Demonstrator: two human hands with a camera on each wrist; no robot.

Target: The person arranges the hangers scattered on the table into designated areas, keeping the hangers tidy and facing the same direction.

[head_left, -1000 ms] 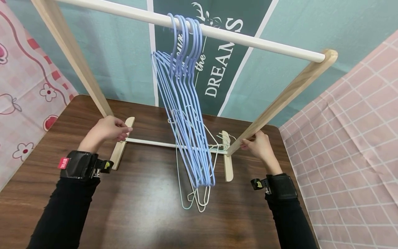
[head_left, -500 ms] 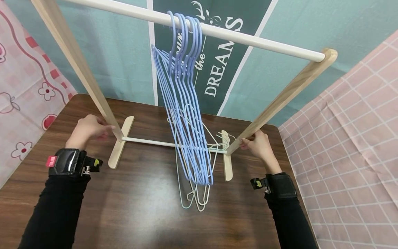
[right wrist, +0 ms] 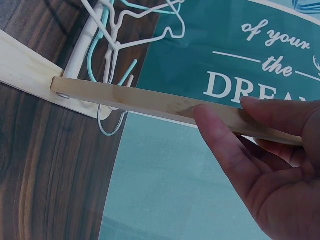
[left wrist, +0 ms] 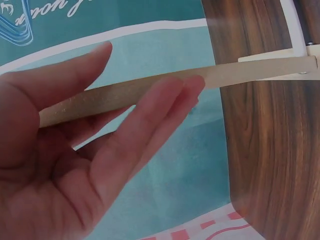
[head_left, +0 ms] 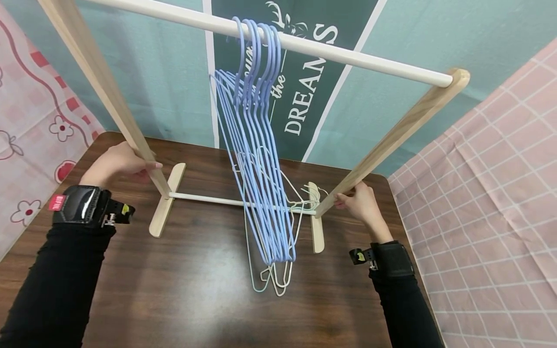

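"If you count, what stands on the table (head_left: 196, 299)?"
"One rack (head_left: 370, 61): left post (head_left: 96, 72), right post (head_left: 401, 135), two feet (head_left: 161, 215), two rails (head_left: 209, 199). Blue hangers (head_left: 248, 99) overlap too much to count."
"And the two hands?"
"The right hand (head_left: 362, 202) pinches the right post, as before; the left hand (head_left: 118, 162), loosely open around the left post, has moved farther away."

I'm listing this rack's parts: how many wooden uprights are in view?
2: the left upright, at the left hand, and the right upright, at the right hand. The left one's top runs out of the head view.
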